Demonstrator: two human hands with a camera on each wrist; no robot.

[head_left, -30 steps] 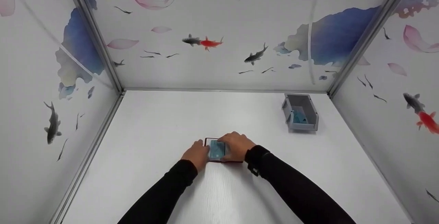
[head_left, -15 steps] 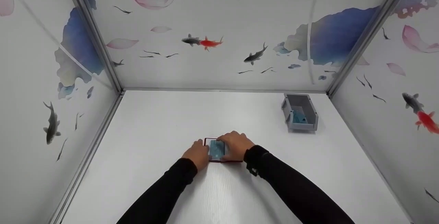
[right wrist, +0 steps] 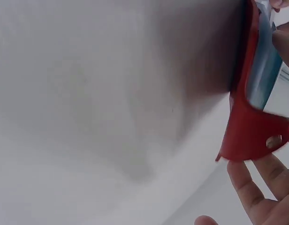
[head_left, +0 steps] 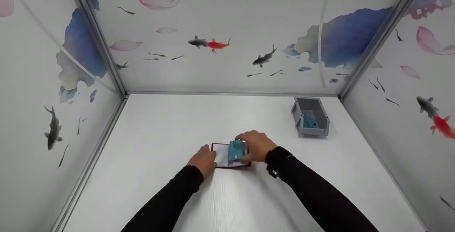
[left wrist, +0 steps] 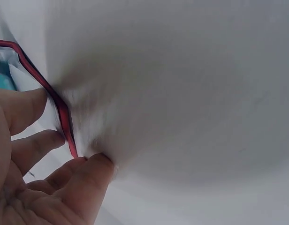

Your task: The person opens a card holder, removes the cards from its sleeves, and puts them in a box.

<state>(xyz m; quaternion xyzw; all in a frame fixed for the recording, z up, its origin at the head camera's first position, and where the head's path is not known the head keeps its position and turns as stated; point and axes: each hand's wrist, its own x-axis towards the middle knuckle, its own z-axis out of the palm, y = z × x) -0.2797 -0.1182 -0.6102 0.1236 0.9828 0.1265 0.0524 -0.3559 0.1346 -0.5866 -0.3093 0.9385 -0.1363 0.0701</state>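
A small card holder [head_left: 222,154] with a dark red cover and clear sleeves lies spread on the white table. My left hand [head_left: 203,161] holds its left edge; in the left wrist view, the thumb and a finger meet the red rim [left wrist: 64,117]. A teal card [head_left: 235,151] stands tilted in a sleeve near the middle of the holder. My right hand [head_left: 258,146] grips the holder's right side, thumb and fingers around the raised sleeve. In the right wrist view, the red cover [right wrist: 252,133] bends upward in front of the fingers, hiding part of them.
A grey open-front bin [head_left: 311,116] stands at the back right of the table, with teal cards [head_left: 310,121] inside. White panels printed with fish and petals wall the table [head_left: 160,125] at the back and both sides.
My right hand has moved right and slightly up. The teal card, flat before, now stands tilted farther right, baring a pale sleeve on the left. The left hand stays put.
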